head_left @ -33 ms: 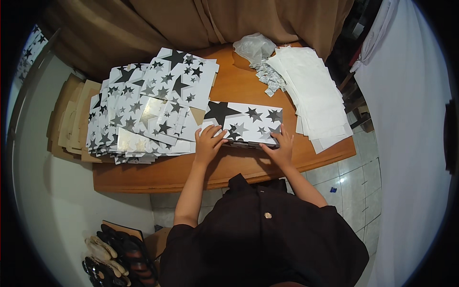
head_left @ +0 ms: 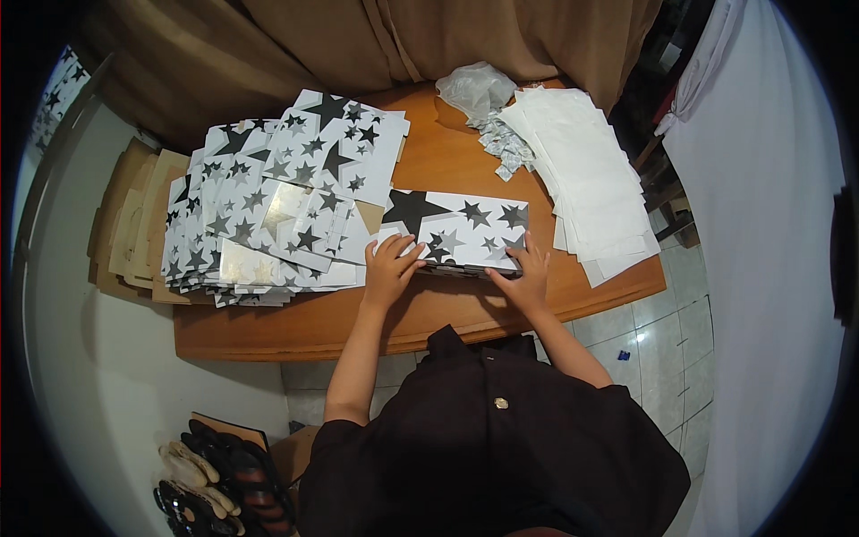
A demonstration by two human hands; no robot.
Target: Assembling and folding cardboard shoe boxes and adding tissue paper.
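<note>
A closed white cardboard box (head_left: 461, 228) printed with black and grey stars lies on the wooden table in front of me. My left hand (head_left: 391, 266) grips its near left corner, fingers on the lid and thumb along the front side. At the near right corner my right hand (head_left: 526, 273) holds it the same way, with fingertips on top and thumb at the front edge. Most of the box's front side is in shadow. Just left of it, a pile of flat star-printed cardboard sheets (head_left: 304, 166) reaches close to my left hand.
White paper sheets (head_left: 586, 170) are stacked on the right of the table (head_left: 429, 318). Small sachets (head_left: 506, 148) spill from a clear plastic bag (head_left: 477, 88) at the back. Brown cardboard pieces (head_left: 134, 215) lean at the far left. Shoes (head_left: 219, 483) stand low on the left.
</note>
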